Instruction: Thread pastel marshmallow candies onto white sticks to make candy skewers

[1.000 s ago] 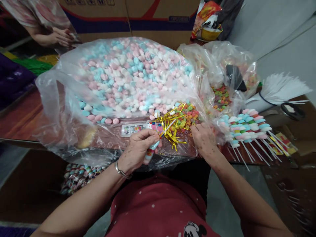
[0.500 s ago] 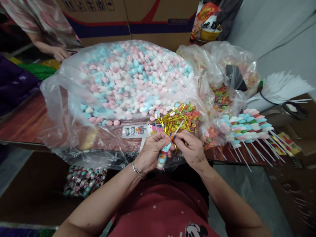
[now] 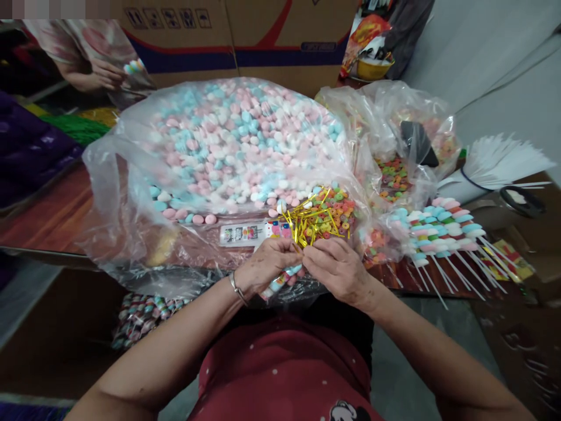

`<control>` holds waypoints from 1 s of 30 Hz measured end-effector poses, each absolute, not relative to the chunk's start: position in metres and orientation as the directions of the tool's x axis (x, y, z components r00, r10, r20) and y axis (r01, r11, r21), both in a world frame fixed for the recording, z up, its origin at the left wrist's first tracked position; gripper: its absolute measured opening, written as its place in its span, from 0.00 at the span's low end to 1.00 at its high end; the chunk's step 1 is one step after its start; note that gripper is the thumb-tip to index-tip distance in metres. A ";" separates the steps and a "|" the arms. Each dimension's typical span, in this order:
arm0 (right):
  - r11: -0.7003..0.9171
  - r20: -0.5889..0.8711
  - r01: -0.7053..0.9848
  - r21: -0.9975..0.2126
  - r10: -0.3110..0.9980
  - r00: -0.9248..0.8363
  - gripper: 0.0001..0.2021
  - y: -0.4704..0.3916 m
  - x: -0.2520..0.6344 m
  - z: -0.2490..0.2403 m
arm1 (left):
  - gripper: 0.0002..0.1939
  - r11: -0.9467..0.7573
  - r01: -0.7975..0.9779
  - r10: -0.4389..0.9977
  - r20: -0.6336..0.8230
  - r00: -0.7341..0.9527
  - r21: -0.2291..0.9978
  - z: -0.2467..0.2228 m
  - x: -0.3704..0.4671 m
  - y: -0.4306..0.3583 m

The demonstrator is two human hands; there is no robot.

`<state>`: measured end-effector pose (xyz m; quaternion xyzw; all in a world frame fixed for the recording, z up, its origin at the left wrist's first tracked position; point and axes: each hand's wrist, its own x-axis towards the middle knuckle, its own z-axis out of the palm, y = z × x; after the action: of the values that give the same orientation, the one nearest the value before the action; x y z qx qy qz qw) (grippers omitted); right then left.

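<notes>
A bagged marshmallow skewer [image 3: 278, 283], blue, white and pink in a clear wrapper, lies tilted in my left hand [image 3: 266, 264]. That hand is closed around it, thumb and forefinger pinching the gathered neck of the wrapper. My right hand [image 3: 337, 270] is closed too, its fingertips meeting the left ones at the neck on what looks like a gold twist tie, mostly covered by the fingers. The skewer's stick is hidden behind my right hand. Just beyond my fingers, loose gold twist ties [image 3: 302, 225] lie over ring-shaped gummies [image 3: 339, 213].
A big clear bag of marshmallows [image 3: 245, 146] covers the table's middle. Finished skewers [image 3: 442, 228] rest at right, near white sticks [image 3: 504, 161]. A printed wrapper stack [image 3: 241, 233] lies by my left hand. Below left stands a carton [image 3: 56, 327] holding wrapped skewers. Another person's hand [image 3: 107, 75] holds a skewer.
My right hand has closed in over the wrapper's neck and covers the white stick. The skewer's lower end has swung left. The other person's hand has risen and now shows a skewer.
</notes>
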<state>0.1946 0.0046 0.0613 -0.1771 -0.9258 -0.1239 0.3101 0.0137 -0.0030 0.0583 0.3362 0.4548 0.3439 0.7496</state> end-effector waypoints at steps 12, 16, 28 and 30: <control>0.955 0.330 0.297 0.002 0.280 -0.902 0.14 -0.010 0.193 0.086 | 0.11 0.553 0.257 0.496 -0.561 0.663 0.793 0.074 0.000 0.005; 0.857 0.399 0.504 0.109 0.427 -0.812 0.14 -0.017 0.186 0.077 | 0.02 0.144 0.415 0.753 -0.371 0.543 0.899 0.078 0.004 0.002; 0.405 0.400 0.466 -0.787 0.909 -0.115 0.08 0.022 0.158 0.066 | 0.08 -0.542 0.643 0.773 0.622 0.128 0.541 0.057 0.026 -0.015; 0.438 0.420 0.350 -0.828 0.898 -0.129 0.07 0.012 0.150 0.071 | 0.18 -0.353 0.426 0.927 0.373 0.039 0.833 0.063 0.019 -0.014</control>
<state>0.1505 0.0118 0.0709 -0.4485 -0.6961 0.2829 0.4840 0.0195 -0.0141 0.0627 0.6708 0.5043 0.4757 0.2634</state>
